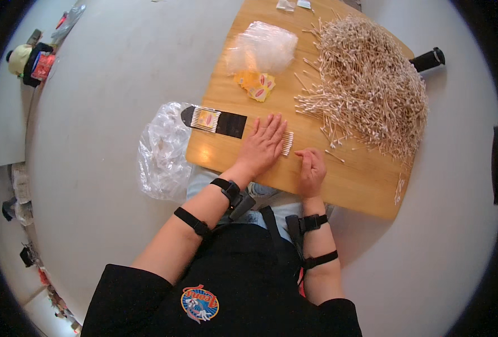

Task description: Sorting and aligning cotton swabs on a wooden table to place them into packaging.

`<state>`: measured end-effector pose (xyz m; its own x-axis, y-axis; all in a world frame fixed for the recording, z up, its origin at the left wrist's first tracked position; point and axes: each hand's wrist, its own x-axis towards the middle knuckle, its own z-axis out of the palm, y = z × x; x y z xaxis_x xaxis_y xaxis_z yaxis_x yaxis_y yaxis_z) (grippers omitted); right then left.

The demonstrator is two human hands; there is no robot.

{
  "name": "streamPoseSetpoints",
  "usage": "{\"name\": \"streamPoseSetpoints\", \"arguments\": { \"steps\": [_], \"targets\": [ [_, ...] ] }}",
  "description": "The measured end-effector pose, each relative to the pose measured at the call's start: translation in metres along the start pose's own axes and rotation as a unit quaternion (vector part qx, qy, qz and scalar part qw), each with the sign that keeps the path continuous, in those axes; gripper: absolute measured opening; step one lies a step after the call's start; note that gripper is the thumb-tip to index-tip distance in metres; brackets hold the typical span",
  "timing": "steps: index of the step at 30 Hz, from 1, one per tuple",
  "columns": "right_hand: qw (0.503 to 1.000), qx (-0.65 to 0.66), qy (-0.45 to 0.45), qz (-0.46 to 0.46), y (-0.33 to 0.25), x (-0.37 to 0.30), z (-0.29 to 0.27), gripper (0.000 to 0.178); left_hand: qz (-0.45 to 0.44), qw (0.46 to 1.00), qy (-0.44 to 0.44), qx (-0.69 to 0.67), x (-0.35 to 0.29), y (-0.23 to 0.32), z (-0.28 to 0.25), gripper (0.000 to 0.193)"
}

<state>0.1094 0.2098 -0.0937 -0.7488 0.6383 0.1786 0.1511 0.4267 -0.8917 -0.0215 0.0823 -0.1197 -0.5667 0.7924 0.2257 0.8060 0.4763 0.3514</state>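
Note:
My left hand (265, 146) lies flat on the wooden table, fingers stretched out together. A neat row of cotton swabs (287, 144) shows along its right edge; what lies under the palm is hidden. To the right of that row, my right hand (312, 170) rests with its fingers curled in toward the thumb, and anything between them is too small to make out. One loose cotton swab (335, 156) lies just beyond it. Left of my left hand is a black strip (232, 124), bearing a packed set of swabs with a yellow card (207, 119).
A large heap of cotton swabs (367, 78) covers the table's right side. Clear plastic bags (263, 48) and yellow cards (257, 86) lie at the far left of the wooden table (350, 191). A crumpled clear plastic bag (165, 154) hangs beside its left edge.

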Motion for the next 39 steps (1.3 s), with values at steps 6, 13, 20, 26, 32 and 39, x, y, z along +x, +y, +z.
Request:
{"name": "streamPoseSetpoints", "arguments": {
  "steps": [6, 13, 20, 26, 32, 39],
  "targets": [
    [0.999, -0.035, -0.006, -0.019, 0.0, 0.004, 0.008, 0.027, -0.009, 1.0, -0.029, 0.008, 0.001, -0.001, -0.002, 0.055],
    [0.998, -0.068, -0.013, -0.012, -0.006, 0.005, 0.007, 0.025, 0.001, 0.999, -0.013, 0.029, 0.002, 0.001, -0.005, 0.053],
    [0.996, -0.085, -0.001, -0.037, -0.007, 0.005, 0.011, 0.024, 0.0, 1.0, 0.0, 0.017, 0.005, 0.001, -0.005, 0.051],
    [0.994, -0.096, -0.006, -0.058, -0.007, 0.008, 0.01, 0.023, -0.006, 1.0, -0.01, 0.027, 0.005, 0.004, -0.005, 0.052],
    [0.992, -0.102, -0.024, -0.07, -0.002, 0.008, 0.008, 0.023, -0.006, 0.999, -0.017, 0.035, 0.004, 0.001, -0.003, 0.052],
    [0.993, -0.104, -0.012, -0.052, -0.008, 0.009, 0.011, 0.023, -0.001, 1.0, -0.008, 0.023, 0.003, 0.002, -0.005, 0.053]
  ]
}}
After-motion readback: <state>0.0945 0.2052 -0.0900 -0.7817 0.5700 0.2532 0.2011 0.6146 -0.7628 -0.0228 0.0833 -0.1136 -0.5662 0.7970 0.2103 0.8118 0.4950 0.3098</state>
